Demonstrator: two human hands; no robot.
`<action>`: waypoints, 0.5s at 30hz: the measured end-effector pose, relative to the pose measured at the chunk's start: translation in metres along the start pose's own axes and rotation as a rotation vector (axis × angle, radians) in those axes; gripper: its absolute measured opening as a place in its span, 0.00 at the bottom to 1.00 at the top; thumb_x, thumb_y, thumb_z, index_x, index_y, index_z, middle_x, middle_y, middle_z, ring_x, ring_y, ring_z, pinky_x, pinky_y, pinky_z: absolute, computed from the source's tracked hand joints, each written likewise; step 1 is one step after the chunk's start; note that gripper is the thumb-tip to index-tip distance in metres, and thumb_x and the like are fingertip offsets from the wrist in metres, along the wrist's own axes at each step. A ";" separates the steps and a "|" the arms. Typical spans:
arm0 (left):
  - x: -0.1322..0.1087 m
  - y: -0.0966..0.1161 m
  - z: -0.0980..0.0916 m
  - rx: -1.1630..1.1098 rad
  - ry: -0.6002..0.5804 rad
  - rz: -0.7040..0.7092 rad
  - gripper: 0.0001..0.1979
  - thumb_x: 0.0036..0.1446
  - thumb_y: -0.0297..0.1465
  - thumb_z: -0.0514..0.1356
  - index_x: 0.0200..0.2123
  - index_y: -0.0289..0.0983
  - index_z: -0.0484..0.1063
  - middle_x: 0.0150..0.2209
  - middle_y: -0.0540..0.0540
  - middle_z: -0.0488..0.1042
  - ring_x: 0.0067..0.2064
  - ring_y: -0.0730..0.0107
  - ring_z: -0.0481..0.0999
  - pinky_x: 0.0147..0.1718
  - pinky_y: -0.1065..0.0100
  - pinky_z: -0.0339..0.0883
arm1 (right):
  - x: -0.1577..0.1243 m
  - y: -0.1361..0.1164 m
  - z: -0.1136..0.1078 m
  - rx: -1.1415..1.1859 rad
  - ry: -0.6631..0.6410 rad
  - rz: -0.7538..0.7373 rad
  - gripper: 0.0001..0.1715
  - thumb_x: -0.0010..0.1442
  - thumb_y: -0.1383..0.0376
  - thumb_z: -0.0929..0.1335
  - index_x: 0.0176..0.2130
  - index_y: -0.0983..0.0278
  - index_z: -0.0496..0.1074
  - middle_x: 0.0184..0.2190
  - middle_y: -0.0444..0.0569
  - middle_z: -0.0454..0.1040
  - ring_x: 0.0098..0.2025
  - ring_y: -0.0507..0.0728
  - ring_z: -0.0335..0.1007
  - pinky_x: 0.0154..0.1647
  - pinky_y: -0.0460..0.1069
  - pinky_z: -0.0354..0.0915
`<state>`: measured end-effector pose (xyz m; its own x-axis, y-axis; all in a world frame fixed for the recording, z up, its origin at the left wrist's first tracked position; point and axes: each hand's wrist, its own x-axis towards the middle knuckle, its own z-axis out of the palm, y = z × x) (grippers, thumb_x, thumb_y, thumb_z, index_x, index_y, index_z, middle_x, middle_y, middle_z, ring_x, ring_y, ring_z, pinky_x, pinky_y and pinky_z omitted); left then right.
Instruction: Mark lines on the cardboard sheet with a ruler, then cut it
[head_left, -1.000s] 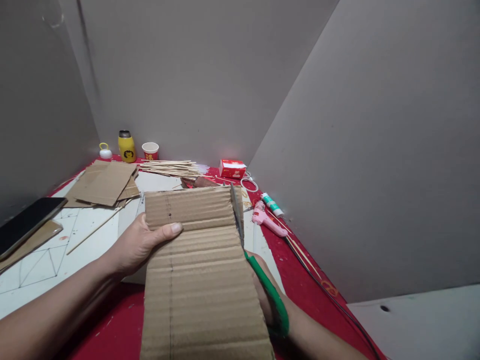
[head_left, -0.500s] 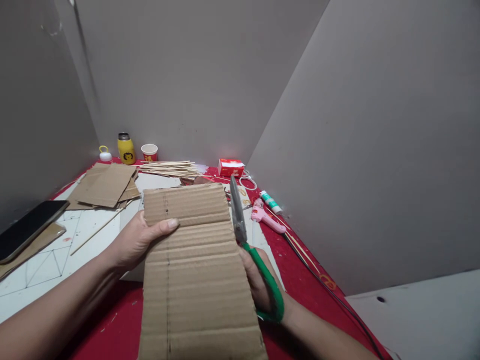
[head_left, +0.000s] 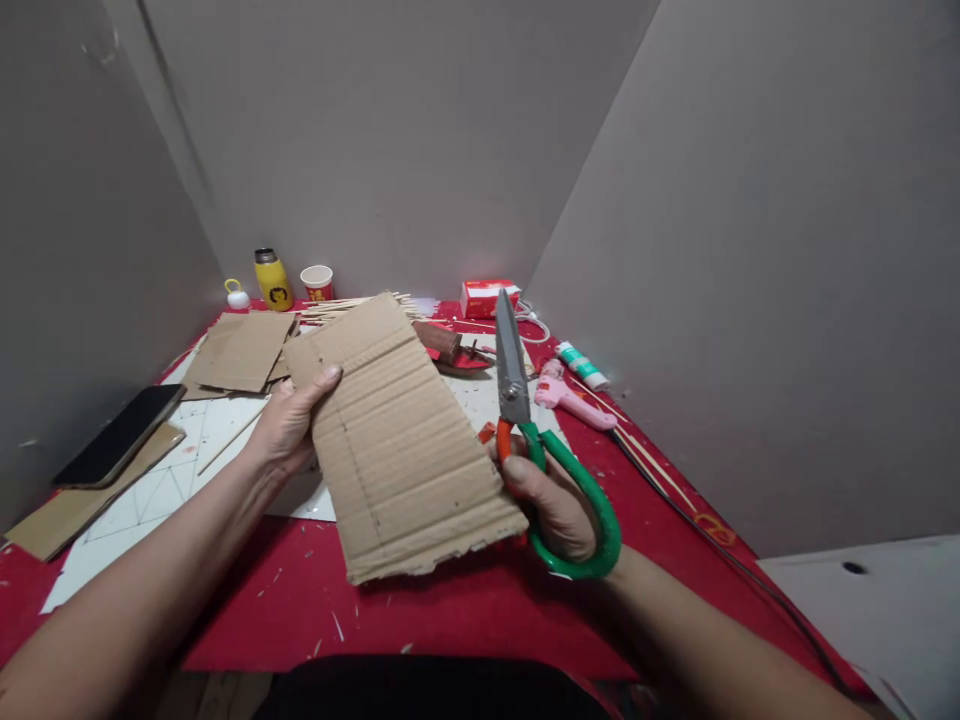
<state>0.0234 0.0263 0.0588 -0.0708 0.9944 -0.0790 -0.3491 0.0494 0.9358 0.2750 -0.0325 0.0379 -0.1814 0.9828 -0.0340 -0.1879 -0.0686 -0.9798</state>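
Observation:
My left hand (head_left: pixel 294 415) grips a piece of corrugated cardboard (head_left: pixel 405 440) by its left edge, thumb on top and fingers hidden underneath. Pencil lines run along the board's left side, and its near edge is ragged. The board is held tilted above the red tabletop. In my right hand (head_left: pixel 555 495) is a pair of scissors (head_left: pixel 514 370) with green and orange handles. Their blades point away from me and look closed. The scissors are just beyond the cardboard's right edge; some fingers of this hand are hidden behind the board and handles.
A pink glue gun (head_left: pixel 574 400), a green-and-white tube (head_left: pixel 583 366) and a red box (head_left: pixel 486 298) lie right. Thin sticks (head_left: pixel 345 310), a yellow bottle (head_left: pixel 272 280) and a paper cup (head_left: pixel 316 284) are behind. Cardboard sheets (head_left: pixel 240 350) and a phone (head_left: pixel 120 435) sit left.
The cardboard has turned and tipped, bringing its near edge into view. My right hand has moved right with the scissors, away from the board's edge, showing the orange handle. The view has shifted.

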 end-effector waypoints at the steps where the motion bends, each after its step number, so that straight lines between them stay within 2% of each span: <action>1: 0.001 -0.002 -0.001 0.009 0.009 0.003 0.25 0.43 0.38 0.74 0.43 0.35 0.76 0.36 0.43 0.83 0.43 0.53 0.83 0.43 0.60 0.78 | -0.003 0.000 0.001 -0.038 -0.022 0.003 0.24 0.47 0.45 0.76 0.26 0.61 0.72 0.16 0.42 0.68 0.18 0.52 0.62 0.18 0.47 0.62; 3: 0.005 -0.006 -0.004 0.039 0.016 -0.009 0.24 0.45 0.41 0.73 0.44 0.36 0.75 0.36 0.44 0.83 0.42 0.56 0.82 0.42 0.61 0.78 | -0.008 -0.002 0.003 -0.139 -0.067 -0.014 0.21 0.50 0.49 0.76 0.26 0.61 0.71 0.17 0.42 0.69 0.21 0.53 0.65 0.23 0.48 0.64; 5: 0.009 -0.010 -0.008 0.093 0.004 -0.042 0.22 0.53 0.45 0.69 0.44 0.36 0.74 0.38 0.43 0.82 0.41 0.58 0.82 0.40 0.61 0.77 | -0.012 -0.003 0.004 -0.194 -0.120 -0.067 0.20 0.52 0.50 0.75 0.27 0.62 0.71 0.21 0.44 0.73 0.25 0.54 0.68 0.27 0.49 0.67; 8: 0.014 -0.014 -0.015 0.231 -0.064 -0.111 0.21 0.65 0.45 0.59 0.50 0.34 0.73 0.46 0.42 0.77 0.42 0.63 0.79 0.43 0.59 0.76 | -0.018 -0.004 0.006 -0.109 -0.203 -0.131 0.23 0.55 0.46 0.72 0.32 0.63 0.73 0.25 0.47 0.76 0.23 0.53 0.68 0.25 0.48 0.66; 11: 0.013 -0.016 -0.022 0.335 -0.106 -0.142 0.19 0.68 0.40 0.58 0.55 0.34 0.70 0.54 0.41 0.72 0.47 0.62 0.77 0.48 0.55 0.74 | -0.019 -0.004 0.008 0.013 -0.139 -0.138 0.27 0.53 0.42 0.73 0.33 0.64 0.73 0.23 0.48 0.77 0.17 0.51 0.66 0.19 0.47 0.63; 15: 0.005 -0.018 -0.028 0.345 -0.072 -0.167 0.18 0.66 0.38 0.61 0.56 0.37 0.69 0.55 0.40 0.72 0.50 0.58 0.76 0.47 0.52 0.74 | -0.012 -0.008 0.009 0.122 -0.015 -0.121 0.26 0.48 0.44 0.76 0.29 0.63 0.73 0.21 0.46 0.76 0.14 0.50 0.64 0.14 0.46 0.61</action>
<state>0.0032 0.0279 0.0316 0.0301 0.9733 -0.2275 -0.0145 0.2280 0.9736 0.2704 -0.0456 0.0477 -0.1650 0.9825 0.0863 -0.3246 0.0286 -0.9454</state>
